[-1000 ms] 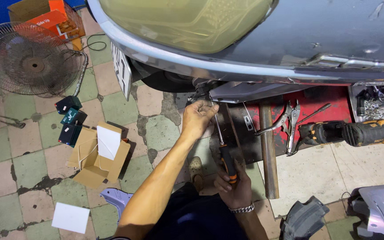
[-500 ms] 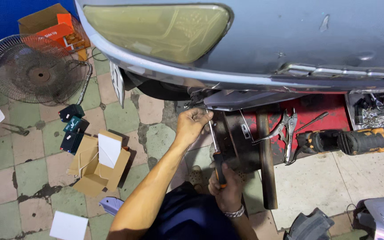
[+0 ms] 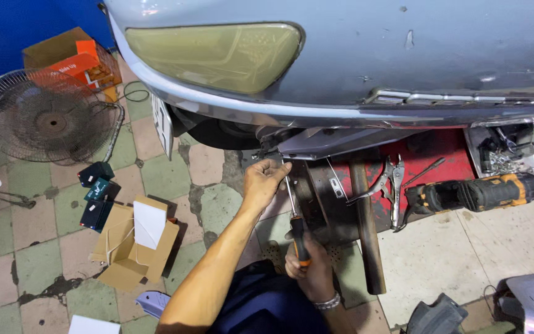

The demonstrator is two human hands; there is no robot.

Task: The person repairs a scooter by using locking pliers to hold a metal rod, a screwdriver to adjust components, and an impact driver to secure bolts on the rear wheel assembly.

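My right hand (image 3: 309, 267) grips the black and orange handle of a long screwdriver (image 3: 295, 216), whose shaft runs up under the grey scooter body (image 3: 366, 68). My left hand (image 3: 264, 180) is up at the screwdriver's tip, fingers curled around it beneath the scooter's lower edge (image 3: 316, 139). The tip itself and what it touches are hidden by the fingers. A yellowed lamp lens (image 3: 217, 52) sits on the scooter body above.
Locking pliers (image 3: 392, 182) and a cordless drill (image 3: 477, 193) lie on the red stand at right, with a tray of screws (image 3: 505, 151). A steel pipe (image 3: 366, 229) stands by my right hand. An open cardboard box (image 3: 134, 241), a fan (image 3: 44, 117) and an orange box (image 3: 72, 55) are at left.
The view has shifted, so the scooter sits lower and nearer in frame. Both hands stay on the screwdriver in the same spot under the scooter.
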